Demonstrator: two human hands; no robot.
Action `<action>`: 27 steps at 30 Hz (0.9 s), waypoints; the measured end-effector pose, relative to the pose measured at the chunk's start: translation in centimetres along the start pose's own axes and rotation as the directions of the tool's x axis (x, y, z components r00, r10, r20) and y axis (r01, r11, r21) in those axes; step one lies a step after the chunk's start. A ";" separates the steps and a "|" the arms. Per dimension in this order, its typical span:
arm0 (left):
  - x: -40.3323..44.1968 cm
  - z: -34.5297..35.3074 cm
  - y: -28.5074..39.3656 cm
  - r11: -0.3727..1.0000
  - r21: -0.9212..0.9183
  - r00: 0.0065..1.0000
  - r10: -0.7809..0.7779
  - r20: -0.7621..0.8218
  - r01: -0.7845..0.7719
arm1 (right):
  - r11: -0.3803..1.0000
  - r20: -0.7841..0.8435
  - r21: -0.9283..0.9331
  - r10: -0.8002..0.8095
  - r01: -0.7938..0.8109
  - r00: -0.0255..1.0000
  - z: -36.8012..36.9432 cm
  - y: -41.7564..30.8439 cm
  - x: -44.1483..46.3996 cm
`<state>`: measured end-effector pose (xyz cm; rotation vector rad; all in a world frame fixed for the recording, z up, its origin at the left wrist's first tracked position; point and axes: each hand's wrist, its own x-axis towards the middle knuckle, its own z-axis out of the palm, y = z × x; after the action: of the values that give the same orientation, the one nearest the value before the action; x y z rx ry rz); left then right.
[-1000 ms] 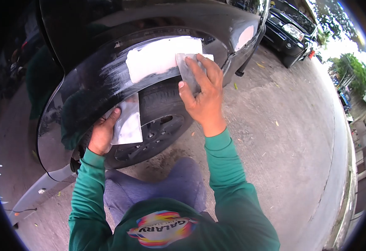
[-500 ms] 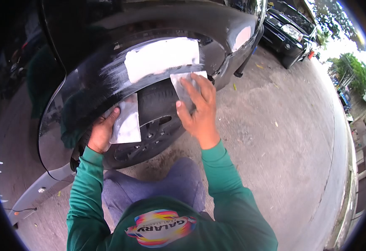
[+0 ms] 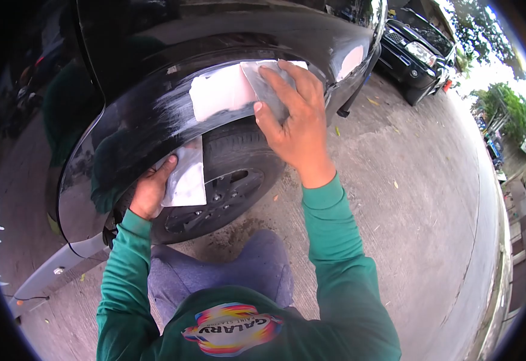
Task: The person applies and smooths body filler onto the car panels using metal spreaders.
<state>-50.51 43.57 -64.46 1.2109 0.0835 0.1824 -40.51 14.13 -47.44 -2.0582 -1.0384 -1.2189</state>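
Observation:
My right hand (image 3: 296,120) presses a thin, flat grey putty spreader (image 3: 269,90) onto the right part of a pale putty patch (image 3: 221,93). The fingers lie over the spreader with the thumb at its lower edge. This patch sits on the black fender (image 3: 136,123) above the wheel arch, with white streaks trailing off to its left. Lower and to the left, my left hand (image 3: 151,189) grips a whitish, smeared flat plate (image 3: 186,177) in front of the tyre, thumb on top. Its other fingers are mostly hidden.
Below the arch is the wheel (image 3: 221,192) with dark spokes. A second pale patch (image 3: 350,63) marks the bodywork to the right. Another black car (image 3: 413,54) is parked at the upper right on the concrete ground (image 3: 407,198). A grey side step (image 3: 64,271) juts out at lower left.
My right hand has moved up and slightly right, carrying the spreader from below the patch onto its right part. My left hand and the plate have hardly moved.

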 end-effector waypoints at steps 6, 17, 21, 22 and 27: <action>-0.1 0.1 -0.1 0.999 0.026 0.999 0.044 -0.018 -0.043 | 1.000 0.022 0.004 0.001 -0.001 1.000 1.0 0.2 -0.5; -0.5 0.7 0.8 1.000 0.001 1.000 -0.013 0.029 0.013 | 0.998 0.036 -0.018 0.056 -0.055 0.998 2.0 -0.7 -5.8; -0.2 0.2 0.4 1.000 0.015 0.997 0.022 0.070 -0.023 | 0.997 0.043 -0.011 0.080 -0.079 0.996 2.1 -1.1 -7.8; -0.1 0.1 0.2 1.000 0.015 0.998 0.023 0.060 -0.024 | 0.996 0.073 0.006 0.087 -0.088 0.993 2.0 -1.1 -8.6; 0.4 -0.6 -0.9 0.997 0.048 0.998 0.054 -0.014 -0.054 | 0.994 0.074 0.062 0.086 -0.091 0.993 0.4 -2.7 -10.0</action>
<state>-50.12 43.92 -65.46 1.2600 0.0692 0.2383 -45.56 12.50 -56.34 -2.0877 -0.9945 -1.0604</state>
